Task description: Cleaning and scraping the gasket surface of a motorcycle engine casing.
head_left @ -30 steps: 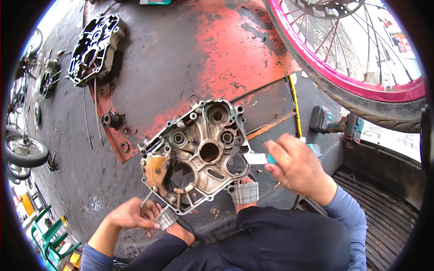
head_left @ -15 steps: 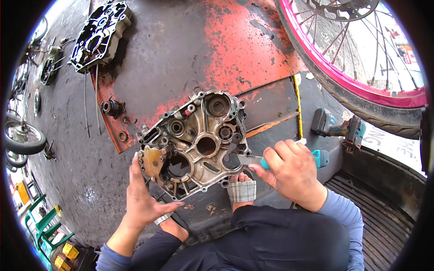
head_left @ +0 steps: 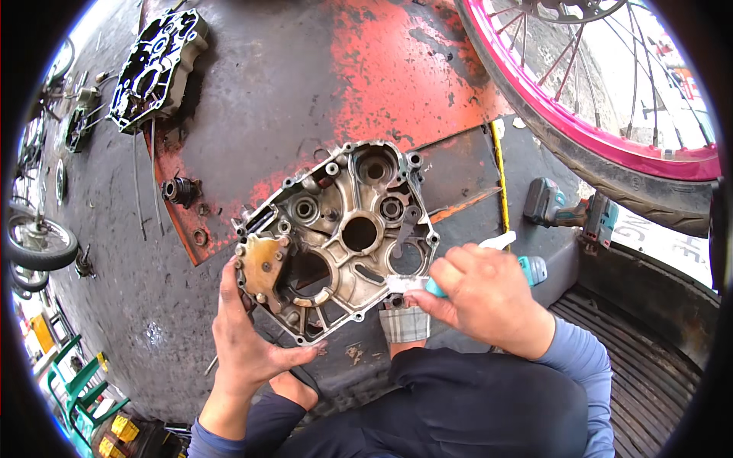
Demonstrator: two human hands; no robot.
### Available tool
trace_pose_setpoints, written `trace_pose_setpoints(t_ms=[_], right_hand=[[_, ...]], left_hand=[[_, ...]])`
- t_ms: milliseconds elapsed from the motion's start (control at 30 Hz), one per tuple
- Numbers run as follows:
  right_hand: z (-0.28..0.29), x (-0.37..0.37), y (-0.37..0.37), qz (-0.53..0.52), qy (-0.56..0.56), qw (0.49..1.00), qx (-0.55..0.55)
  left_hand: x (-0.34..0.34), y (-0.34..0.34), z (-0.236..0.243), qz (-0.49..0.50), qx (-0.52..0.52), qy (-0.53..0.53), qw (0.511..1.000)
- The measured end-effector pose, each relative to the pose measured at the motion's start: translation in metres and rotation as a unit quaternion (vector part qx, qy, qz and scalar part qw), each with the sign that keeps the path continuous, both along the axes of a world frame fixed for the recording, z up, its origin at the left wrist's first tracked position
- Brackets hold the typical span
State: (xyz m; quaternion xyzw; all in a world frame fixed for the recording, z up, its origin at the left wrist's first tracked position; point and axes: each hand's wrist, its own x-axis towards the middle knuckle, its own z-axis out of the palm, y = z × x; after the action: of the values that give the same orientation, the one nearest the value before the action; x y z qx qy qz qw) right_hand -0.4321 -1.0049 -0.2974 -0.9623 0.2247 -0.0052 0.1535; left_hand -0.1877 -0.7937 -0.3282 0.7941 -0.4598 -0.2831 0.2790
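A metal engine crankcase half [head_left: 345,269] with round bearing bores is tilted up in front of me. My left hand [head_left: 243,347] grips its lower left edge, thumb stretched along the bottom rim and fingers partly hidden by the casing. A tan cover plate [head_left: 261,271] is bolted on beside those fingers. In my closed right hand [head_left: 489,298] is a scraper with a teal handle [head_left: 436,288]. Its flat blade [head_left: 403,283] lies over the casing's lower right rim. A white piece [head_left: 499,241] sticks out above that fist; whether it belongs to the scraper I cannot tell.
Another crankcase half [head_left: 159,69] lies at the far left, near a small dark gear part [head_left: 182,191] and a metal ring [head_left: 200,237]. A cordless drill [head_left: 569,208] rests on the right below a pink-rimmed wheel [head_left: 611,145]. Green chairs [head_left: 80,393] stand at the left.
The crankcase half has turned a little and shifted slightly right. The scraper blade has gone from the casing's right edge onto its lower right rim, and my right hand has moved slightly down.
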Motion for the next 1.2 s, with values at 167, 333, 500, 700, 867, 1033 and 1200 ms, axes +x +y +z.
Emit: trace_pose_setpoints(t_ms=[167, 333, 500, 700, 867, 1033, 1200], right_hand=[[0.003, 0.006, -0.012, -0.039, -0.034, 0.999, 0.012], [-0.010, 0.022, -0.007, -0.053, -0.020, 0.998, 0.001], [-0.025, 0.025, -0.007, -0.058, -0.028, 0.998, -0.010], [-0.015, 0.025, -0.026, -0.094, 0.026, 0.995, -0.026], [-0.023, 0.024, -0.031, -0.010, 0.005, 1.000, 0.009], [-0.023, 0.021, -0.044, 0.015, 0.013, 1.000, 0.003], [-0.024, 0.021, -0.057, 0.018, 0.033, 0.999, -0.006]], left_hand=[[0.014, -0.016, 0.015, 0.023, -0.025, -0.001, 0.999], [0.023, -0.029, 0.003, 0.016, 0.009, -0.103, 0.995], [0.019, -0.026, -0.007, 0.048, -0.010, -0.089, 0.995], [-0.002, -0.076, 0.024, -0.057, -0.061, -0.223, 0.971], [-0.029, -0.130, 0.013, -0.111, 0.033, -0.225, 0.967], [-0.033, -0.130, 0.003, -0.118, 0.055, -0.245, 0.961], [-0.032, -0.130, 0.001, -0.116, 0.046, -0.252, 0.960]])
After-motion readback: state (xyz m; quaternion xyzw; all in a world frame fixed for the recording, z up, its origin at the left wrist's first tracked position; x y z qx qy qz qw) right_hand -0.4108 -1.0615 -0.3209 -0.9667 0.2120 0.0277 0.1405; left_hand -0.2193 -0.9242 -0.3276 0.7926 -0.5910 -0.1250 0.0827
